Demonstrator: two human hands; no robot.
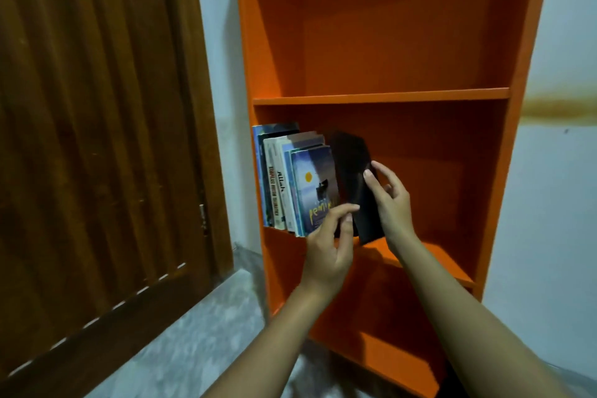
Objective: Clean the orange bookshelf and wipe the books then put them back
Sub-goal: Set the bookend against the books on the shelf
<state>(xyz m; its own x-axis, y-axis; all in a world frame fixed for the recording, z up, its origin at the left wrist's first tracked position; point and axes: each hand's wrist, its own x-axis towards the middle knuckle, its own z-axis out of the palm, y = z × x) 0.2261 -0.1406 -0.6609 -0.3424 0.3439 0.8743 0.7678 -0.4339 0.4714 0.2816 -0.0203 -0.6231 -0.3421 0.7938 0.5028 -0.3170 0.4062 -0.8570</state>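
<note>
Judging by the row of books (290, 178) standing at nine o'clock, returning seems to be underway: left hand (329, 245) and right hand (392, 203) are gripping a black book (350, 165), fingers (345, 209) curled round it, setting it just beside the row on the orange bookshelf's (381, 96) middle shelf.

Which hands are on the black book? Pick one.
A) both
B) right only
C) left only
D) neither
A: the left hand pinches the lower edge of the black book, and the right hand holds its right side, thumb on the cover.
</note>
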